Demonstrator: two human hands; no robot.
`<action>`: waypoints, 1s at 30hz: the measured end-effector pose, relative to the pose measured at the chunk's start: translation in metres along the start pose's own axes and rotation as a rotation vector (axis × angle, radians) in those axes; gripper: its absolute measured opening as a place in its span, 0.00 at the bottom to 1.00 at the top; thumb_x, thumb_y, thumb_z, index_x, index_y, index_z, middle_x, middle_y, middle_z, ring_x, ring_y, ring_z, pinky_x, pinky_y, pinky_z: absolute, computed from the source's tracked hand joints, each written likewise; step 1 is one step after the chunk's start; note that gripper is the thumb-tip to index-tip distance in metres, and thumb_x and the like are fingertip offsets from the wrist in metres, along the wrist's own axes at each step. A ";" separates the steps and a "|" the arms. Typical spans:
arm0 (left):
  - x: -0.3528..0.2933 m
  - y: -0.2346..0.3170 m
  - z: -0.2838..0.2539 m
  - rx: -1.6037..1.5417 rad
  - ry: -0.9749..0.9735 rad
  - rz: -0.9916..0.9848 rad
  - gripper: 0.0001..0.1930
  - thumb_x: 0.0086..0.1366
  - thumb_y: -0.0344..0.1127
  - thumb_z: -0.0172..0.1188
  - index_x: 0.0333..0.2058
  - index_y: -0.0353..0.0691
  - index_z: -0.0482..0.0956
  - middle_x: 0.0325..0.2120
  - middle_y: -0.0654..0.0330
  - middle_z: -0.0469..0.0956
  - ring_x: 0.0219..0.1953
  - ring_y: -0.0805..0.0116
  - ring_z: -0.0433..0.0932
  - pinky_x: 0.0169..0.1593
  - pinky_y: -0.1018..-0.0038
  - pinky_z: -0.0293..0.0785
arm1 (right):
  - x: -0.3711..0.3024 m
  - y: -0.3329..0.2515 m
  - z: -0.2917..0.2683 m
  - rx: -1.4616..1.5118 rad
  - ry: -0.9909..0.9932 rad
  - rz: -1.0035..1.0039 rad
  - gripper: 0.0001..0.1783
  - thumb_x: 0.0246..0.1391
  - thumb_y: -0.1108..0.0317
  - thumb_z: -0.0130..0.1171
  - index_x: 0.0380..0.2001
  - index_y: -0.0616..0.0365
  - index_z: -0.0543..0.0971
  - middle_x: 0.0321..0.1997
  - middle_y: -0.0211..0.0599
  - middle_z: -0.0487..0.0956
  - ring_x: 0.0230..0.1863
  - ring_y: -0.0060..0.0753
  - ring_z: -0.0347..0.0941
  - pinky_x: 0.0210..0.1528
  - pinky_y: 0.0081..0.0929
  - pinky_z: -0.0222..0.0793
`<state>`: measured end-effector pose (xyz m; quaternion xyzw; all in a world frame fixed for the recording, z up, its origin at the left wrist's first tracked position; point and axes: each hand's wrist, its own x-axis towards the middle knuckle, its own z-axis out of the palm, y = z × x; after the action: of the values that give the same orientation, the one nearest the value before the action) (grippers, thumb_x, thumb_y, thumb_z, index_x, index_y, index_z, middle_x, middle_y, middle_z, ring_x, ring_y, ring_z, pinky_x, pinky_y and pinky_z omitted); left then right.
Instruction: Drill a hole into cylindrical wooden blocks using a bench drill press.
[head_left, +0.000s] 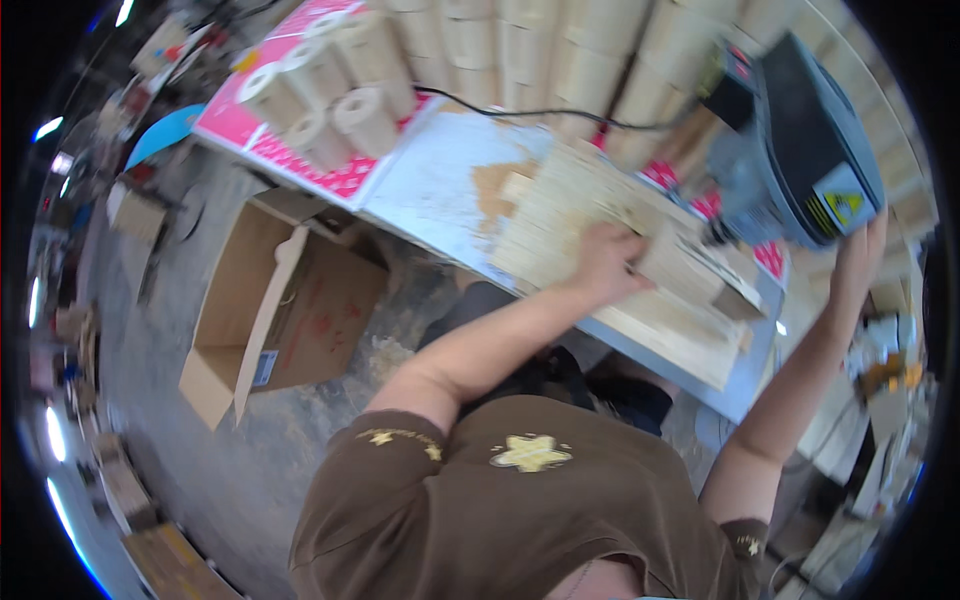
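Note:
A grey and black bench drill press with a yellow warning label stands at the right of the table. Its chuck points down over a pale wooden piece. With bent fingers, my left hand grips the left end of that piece, just left of the chuck; the fingertips are blurred. Beneath lies a flat wooden board. My right hand is raised at the right side of the drill press, its fingers closed round a part that the machine's housing hides.
Pale wooden cylinders stand on pink printed sheeting at the table's left end. Taller stacks line the back. A black cable runs across to the machine. On the floor at the left sits an open cardboard box.

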<state>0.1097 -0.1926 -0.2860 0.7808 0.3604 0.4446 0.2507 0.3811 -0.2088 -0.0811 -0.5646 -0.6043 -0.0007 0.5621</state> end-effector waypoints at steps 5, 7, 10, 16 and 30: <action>-0.005 -0.003 -0.006 -0.026 -0.004 -0.014 0.24 0.31 0.41 0.71 0.31 0.39 0.78 0.30 0.61 0.72 0.39 0.62 0.71 0.48 0.60 0.59 | -0.126 0.039 -0.010 -0.286 -0.585 0.244 0.22 0.45 0.74 0.58 0.46 0.62 0.71 0.44 0.39 0.73 0.50 0.29 0.65 0.53 0.27 0.58; -0.003 -0.001 -0.015 -0.144 -0.027 -0.036 0.23 0.33 0.40 0.71 0.31 0.39 0.78 0.32 0.63 0.71 0.39 0.64 0.71 0.50 0.59 0.54 | -0.159 0.031 0.000 -0.238 -0.526 0.354 0.16 0.43 0.78 0.58 0.39 0.65 0.71 0.32 0.35 0.71 0.35 0.27 0.67 0.40 0.23 0.64; -0.008 -0.006 -0.046 -0.171 -0.118 0.029 0.24 0.34 0.41 0.72 0.32 0.38 0.78 0.31 0.61 0.71 0.39 0.63 0.71 0.49 0.62 0.58 | -0.172 0.006 -0.007 -0.261 -0.567 0.398 0.15 0.43 0.78 0.58 0.38 0.64 0.72 0.30 0.33 0.71 0.32 0.24 0.66 0.35 0.21 0.64; 0.004 0.001 -0.209 -0.149 -0.214 0.013 0.22 0.36 0.35 0.74 0.32 0.37 0.77 0.31 0.61 0.72 0.37 0.66 0.70 0.43 0.73 0.66 | -0.192 -0.009 -0.027 -0.086 -0.580 0.473 0.13 0.41 0.78 0.60 0.34 0.63 0.73 0.28 0.30 0.70 0.31 0.20 0.65 0.35 0.19 0.62; 0.122 -0.066 -0.380 1.138 -0.037 -0.414 0.19 0.42 0.42 0.68 0.33 0.38 0.80 0.37 0.51 0.72 0.45 0.54 0.70 0.46 0.62 0.68 | -0.207 -0.014 -0.012 0.002 -0.389 0.508 0.12 0.38 0.80 0.60 0.30 0.62 0.72 0.27 0.29 0.68 0.31 0.22 0.64 0.35 0.18 0.59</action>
<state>-0.2036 -0.0298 -0.0881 0.7135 0.6816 0.1105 -0.1189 0.3241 -0.3626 -0.2086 -0.6865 -0.5399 0.2483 0.4190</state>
